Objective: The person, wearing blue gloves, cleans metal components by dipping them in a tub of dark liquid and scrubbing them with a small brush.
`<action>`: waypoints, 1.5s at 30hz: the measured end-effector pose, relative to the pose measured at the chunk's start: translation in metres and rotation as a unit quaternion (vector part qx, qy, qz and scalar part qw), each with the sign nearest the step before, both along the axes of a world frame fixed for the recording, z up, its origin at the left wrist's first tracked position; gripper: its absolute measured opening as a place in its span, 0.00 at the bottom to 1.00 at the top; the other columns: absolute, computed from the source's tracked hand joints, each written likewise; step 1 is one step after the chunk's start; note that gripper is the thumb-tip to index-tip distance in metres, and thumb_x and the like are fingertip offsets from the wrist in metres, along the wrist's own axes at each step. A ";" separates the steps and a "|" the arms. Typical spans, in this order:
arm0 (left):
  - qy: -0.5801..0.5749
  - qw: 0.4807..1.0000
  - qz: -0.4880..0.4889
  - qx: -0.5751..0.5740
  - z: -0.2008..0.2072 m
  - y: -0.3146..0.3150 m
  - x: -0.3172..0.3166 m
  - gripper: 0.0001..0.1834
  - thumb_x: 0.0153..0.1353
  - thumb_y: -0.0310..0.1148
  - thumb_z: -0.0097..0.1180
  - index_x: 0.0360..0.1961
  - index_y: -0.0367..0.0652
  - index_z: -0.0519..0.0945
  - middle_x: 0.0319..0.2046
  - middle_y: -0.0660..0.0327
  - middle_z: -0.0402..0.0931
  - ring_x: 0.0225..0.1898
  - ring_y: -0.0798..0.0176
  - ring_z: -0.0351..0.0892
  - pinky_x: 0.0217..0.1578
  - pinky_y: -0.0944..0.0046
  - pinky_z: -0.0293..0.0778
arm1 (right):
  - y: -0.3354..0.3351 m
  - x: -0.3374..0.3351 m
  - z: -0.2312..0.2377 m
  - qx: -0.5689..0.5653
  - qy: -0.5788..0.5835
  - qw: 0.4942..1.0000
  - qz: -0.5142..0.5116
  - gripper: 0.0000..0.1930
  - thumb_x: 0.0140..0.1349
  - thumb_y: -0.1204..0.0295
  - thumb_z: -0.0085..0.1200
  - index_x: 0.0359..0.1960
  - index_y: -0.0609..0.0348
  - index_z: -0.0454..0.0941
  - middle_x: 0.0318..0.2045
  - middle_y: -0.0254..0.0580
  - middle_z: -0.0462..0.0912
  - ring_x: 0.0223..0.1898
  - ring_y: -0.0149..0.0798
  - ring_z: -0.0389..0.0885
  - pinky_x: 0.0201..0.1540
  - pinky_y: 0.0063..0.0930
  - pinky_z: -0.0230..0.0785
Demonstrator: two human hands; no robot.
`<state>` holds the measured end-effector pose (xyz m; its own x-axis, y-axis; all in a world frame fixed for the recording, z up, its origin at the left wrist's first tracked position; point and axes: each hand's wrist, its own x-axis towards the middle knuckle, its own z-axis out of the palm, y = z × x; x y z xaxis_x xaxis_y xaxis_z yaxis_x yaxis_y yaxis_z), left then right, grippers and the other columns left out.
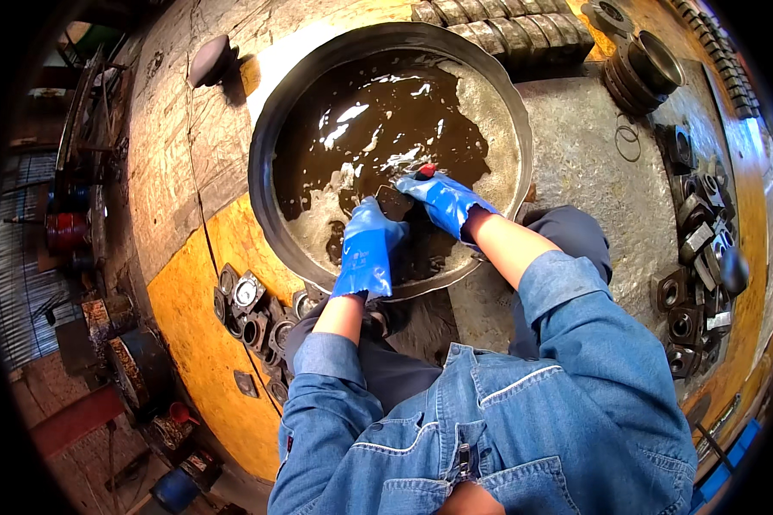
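Both my hands wear blue rubber gloves and work over a wide round metal basin (263, 163) of dark, foamy liquid (386, 112). My left hand (370, 245) is closed on the near edge of a dark metal part (393, 203), which sits low at the liquid's surface. From the right, my right hand (445, 200) reaches over this part, its fingers closed around a small red thing (427, 170). Only the red end shows, so its kind is hidden. Just how far the metal part dips into the liquid cannot be made out.
Dark metal parts with round holes lie left of my legs (253, 322) and in a row on the right (691, 249). Ribbed metal pieces (515, 39) line the basin's far side. Stacked rings (644, 73) stand far right; a rounded object (213, 62) rests far left.
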<state>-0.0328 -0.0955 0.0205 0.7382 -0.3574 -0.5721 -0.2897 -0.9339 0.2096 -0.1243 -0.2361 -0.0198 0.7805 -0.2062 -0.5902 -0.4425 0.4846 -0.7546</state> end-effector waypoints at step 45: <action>-0.030 0.989 -0.006 -0.143 -0.010 0.088 -0.006 0.38 0.43 0.45 0.85 0.50 0.36 0.80 0.40 0.53 0.85 0.43 0.55 0.84 0.49 0.56 0.80 | -0.058 -0.005 0.056 -0.299 0.028 0.939 0.168 0.21 0.67 0.52 0.61 0.47 0.58 0.86 0.38 0.45 0.88 0.43 0.38 0.85 0.52 0.35 0.75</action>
<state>-0.0386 -0.0077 0.0110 0.7627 -0.5075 -0.4008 -0.3209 -0.8351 0.4467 -0.1291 -0.2937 0.0357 0.8324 -0.2611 -0.4889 -0.5410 -0.1916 -0.8189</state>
